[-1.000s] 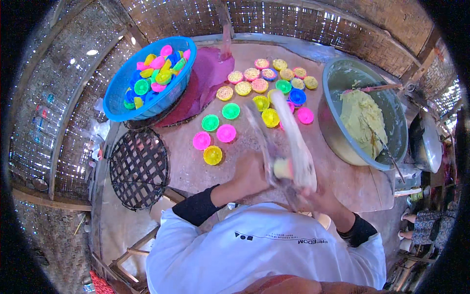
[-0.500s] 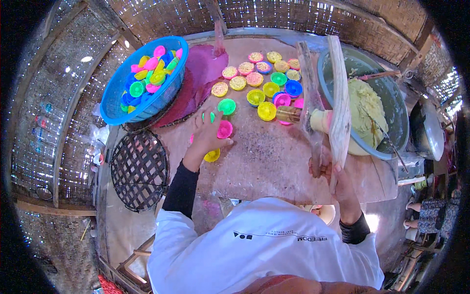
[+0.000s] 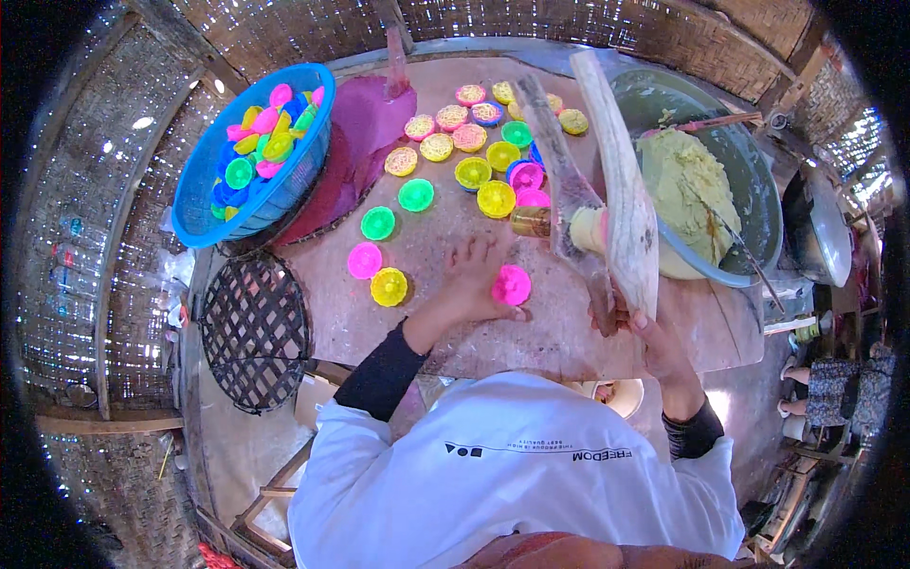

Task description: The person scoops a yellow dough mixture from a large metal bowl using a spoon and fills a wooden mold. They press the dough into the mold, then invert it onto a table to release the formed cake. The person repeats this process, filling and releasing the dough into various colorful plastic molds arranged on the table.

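A pink fluted cup (image 3: 512, 284) sits between the thumb and fingers of my left hand (image 3: 469, 280), low over the table. My right hand (image 3: 666, 353) is closed round the near ends of a wooden lever press (image 3: 621, 190). The press has two long handles and a brass-coloured tube (image 3: 531, 222) pointing left. Just left of the tube stand a yellow cup (image 3: 497, 199) and several other cups. Left of my left hand are two green cups, one of them nearer (image 3: 377, 223), a pink cup (image 3: 364, 260) and a yellow cup (image 3: 389, 286).
Cups filled with pale strands (image 3: 469, 137) stand at the table's back. A blue basket (image 3: 204, 232) of colourful cups is at far left, above a dark woven lattice (image 3: 254, 327). On the right, a large basin (image 3: 768, 213) holds pale dough (image 3: 687, 185) and a stick.
My left hand has moved right and nearer me, taking a pink cup from the loose cups. My right hand stays on the press, whose handles lean more to the left. The whole view has shifted slightly.
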Motion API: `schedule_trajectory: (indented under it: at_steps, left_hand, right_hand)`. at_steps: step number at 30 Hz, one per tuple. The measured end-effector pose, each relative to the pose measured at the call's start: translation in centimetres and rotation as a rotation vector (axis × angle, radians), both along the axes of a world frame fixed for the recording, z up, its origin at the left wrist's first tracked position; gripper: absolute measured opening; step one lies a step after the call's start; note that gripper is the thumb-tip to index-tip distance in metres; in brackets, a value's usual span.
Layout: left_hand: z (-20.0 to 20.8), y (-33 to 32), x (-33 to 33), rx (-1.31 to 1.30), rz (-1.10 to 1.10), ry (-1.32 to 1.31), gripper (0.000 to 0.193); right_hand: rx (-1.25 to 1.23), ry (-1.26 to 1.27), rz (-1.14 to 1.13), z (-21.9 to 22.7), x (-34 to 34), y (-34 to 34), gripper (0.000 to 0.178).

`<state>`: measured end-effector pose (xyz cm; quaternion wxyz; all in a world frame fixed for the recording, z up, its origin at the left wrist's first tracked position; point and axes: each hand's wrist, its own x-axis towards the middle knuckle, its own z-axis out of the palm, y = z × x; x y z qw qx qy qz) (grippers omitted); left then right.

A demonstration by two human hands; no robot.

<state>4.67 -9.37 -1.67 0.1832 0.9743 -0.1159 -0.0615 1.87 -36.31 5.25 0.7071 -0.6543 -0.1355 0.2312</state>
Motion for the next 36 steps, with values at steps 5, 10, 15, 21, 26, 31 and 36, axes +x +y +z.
schedule_trajectory:
  at_steps: [5, 10, 15, 21, 26, 31, 36]
  left_hand:
    - [3.6, 2.7, 4.6, -1.308, 0.012, -0.185, 0.087]
    - [12.1, 2.3, 5.9, -2.059, -0.209, -0.103, 0.072]
    - [7.6, 2.2, 7.0, -2.314, -0.929, 0.238, 0.070]
    - [4.3, 3.0, 6.3, -2.478, -0.544, 0.118, 0.027]
    - [1.3, 4.1, 6.4, -2.623, -0.524, 0.153, 0.026]
    - [0.1, 4.4, 6.1, -2.639, -0.571, 0.203, 0.028]
    - [0.0, 4.4, 5.9, -2.653, -0.478, 0.228, 0.029]
  right_hand:
    - [-0.109, -0.020, 0.142, 0.9, 1.0, -0.9, 0.083]
    - [-0.233, -0.148, 0.276, 0.7, 2.8, -1.1, 0.082]
    - [-0.264, 0.342, 0.741, 3.6, 7.8, -0.3, 0.086]
    - [-0.466, 0.350, 0.693, 3.3, 8.7, 2.2, 0.086]
    - [-0.463, 0.303, 0.754, 0.1, 9.7, 2.4, 0.080]
    - [-0.588, 0.250, 0.623, 0.3, 8.9, 3.3, 0.075]
    - [-0.566, 0.227, 0.628, 0.2, 8.6, 3.3, 0.073]
